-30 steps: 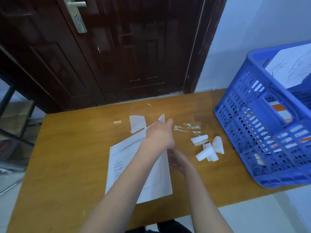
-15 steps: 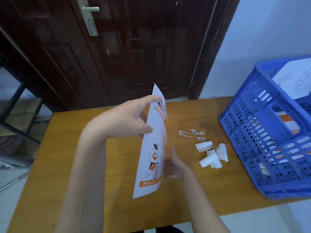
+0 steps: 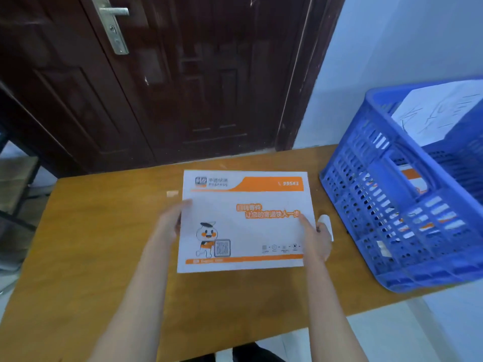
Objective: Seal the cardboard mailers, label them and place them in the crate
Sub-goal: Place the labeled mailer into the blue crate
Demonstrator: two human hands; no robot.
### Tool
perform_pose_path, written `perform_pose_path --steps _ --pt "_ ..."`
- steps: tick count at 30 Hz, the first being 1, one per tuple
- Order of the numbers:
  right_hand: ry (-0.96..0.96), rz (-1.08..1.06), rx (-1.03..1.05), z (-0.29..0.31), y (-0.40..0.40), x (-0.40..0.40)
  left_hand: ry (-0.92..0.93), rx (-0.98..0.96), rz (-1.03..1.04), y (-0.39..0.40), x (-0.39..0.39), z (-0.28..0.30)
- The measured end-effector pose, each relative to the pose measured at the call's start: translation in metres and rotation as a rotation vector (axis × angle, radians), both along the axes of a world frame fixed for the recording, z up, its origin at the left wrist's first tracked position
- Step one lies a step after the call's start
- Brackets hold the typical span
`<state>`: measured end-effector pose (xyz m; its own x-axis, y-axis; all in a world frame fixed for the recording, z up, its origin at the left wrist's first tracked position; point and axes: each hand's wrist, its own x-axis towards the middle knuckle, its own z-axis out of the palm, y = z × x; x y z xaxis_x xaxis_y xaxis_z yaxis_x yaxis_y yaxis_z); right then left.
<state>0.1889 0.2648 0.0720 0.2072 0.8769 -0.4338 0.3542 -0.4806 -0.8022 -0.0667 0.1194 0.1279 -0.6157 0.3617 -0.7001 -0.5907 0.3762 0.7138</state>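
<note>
Holding a white and orange mailer (image 3: 245, 220) by its two side edges, both hands grip it printed face up just above the wooden surface (image 3: 86, 246): the left hand (image 3: 170, 223) on its left edge, the right hand (image 3: 316, 236) on its right. Right of the mailer stands a blue crate (image 3: 407, 205) with mailers inside. White paper scraps (image 3: 325, 222) peek out beside the right hand. A small scrap (image 3: 172, 193) lies left of the mailer, a dark door (image 3: 183, 74) behind it.
</note>
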Motion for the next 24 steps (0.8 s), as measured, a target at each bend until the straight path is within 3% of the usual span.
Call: perform_pose_path --steps 3,7,11,13,18,24 --pt "-0.158 0.045 0.085 0.006 -0.001 0.004 0.071 -0.160 0.045 -0.002 0.021 -0.039" --pt "-0.268 0.107 0.193 0.017 0.005 0.013 0.223 -0.179 0.022 0.012 0.023 -0.041" --pt "-0.313 0.289 0.363 0.030 0.013 0.016 0.634 -0.249 -0.212 0.016 0.030 -0.031" --pt "-0.328 0.329 0.433 0.043 0.016 0.017 0.745 -0.243 -0.286 0.015 0.033 -0.020" --pt "-0.284 0.290 0.573 0.099 0.027 0.031 0.685 -0.103 -0.337 0.027 0.027 0.037" --pt "-0.217 0.151 0.675 0.169 0.041 0.069 0.619 0.244 -0.582 0.052 0.033 0.134"
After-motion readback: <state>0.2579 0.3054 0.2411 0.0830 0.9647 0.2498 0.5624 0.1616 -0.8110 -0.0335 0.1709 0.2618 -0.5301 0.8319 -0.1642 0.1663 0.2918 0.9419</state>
